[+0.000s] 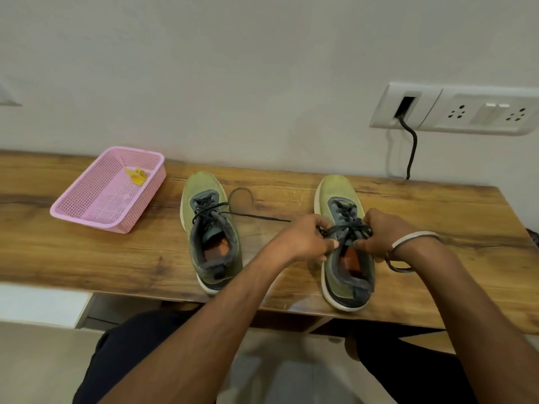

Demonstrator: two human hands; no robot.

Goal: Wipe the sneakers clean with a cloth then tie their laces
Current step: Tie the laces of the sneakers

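Note:
Two olive-green sneakers with grey tongues stand side by side on a wooden table (87, 258), toes toward the wall. Dark laces of the left sneaker (208, 228) lie loose, one end trailing right across the wood. Over the right sneaker (344, 196), my left hand (303, 237) and my right hand (385, 237) each pinch a part of its dark laces (348, 227), pulled taut between them above the tongue. A loop of lace hangs below my right wrist. A small yellow cloth (137, 175) lies in a pink basket.
The pink perforated basket (96, 211) stands at the table's left. A white switch and socket panel (455, 109) is on the wall at the right, with a black cable (411, 150) dropping behind the table. My knees are below the table's front edge.

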